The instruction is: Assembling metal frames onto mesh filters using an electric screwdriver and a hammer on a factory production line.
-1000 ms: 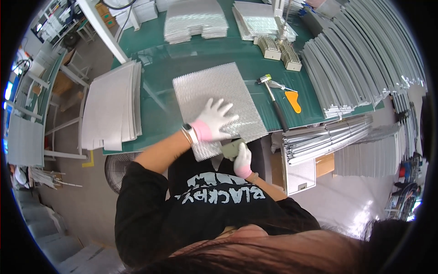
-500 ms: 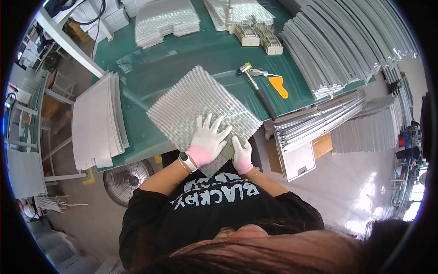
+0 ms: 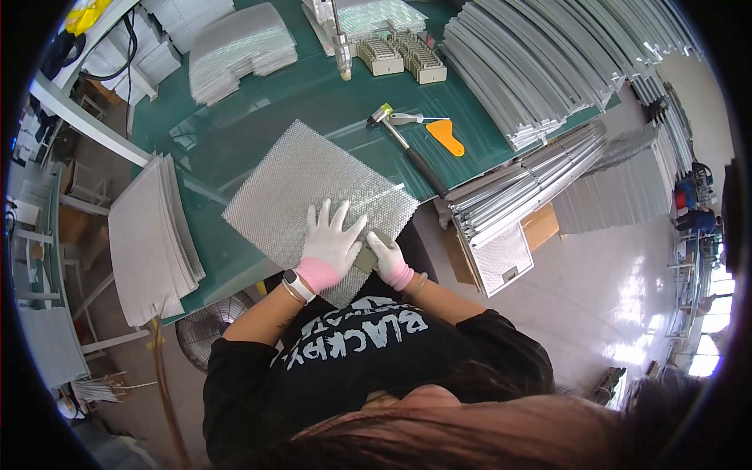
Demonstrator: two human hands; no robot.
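Observation:
A silvery mesh sheet (image 3: pixel 298 176) lies cornerwise over the near edge of the green table, its near corner reaching my shirt. My left hand (image 3: pixel 330 244), in a white glove with a pink cuff, rests flat on the sheet with fingers spread. Close beside it, my gloved right hand (image 3: pixel 389 262) grips a small grey-green flat piece (image 3: pixel 365 259) against the sheet's right near edge. My right fingers are partly hidden beneath, so the exact grip does not show.
On the green table (image 3: pixel 235 141) lie a mallet (image 3: pixel 415 157), a screwdriver (image 3: pixel 407 119) and an orange scraper (image 3: pixel 446 139). Beige slotted blocks (image 3: pixel 419 59) stand farther back. Sheet stacks (image 3: pixel 149 243) flank the left; metal panels (image 3: pixel 533 70) fill the right. A fan (image 3: pixel 207 333) stands below.
The whole view has shifted, so the table and its things appear farther left. Both hands keep nearly the same places on the sheet; the grey-green piece shows more beside my right thumb.

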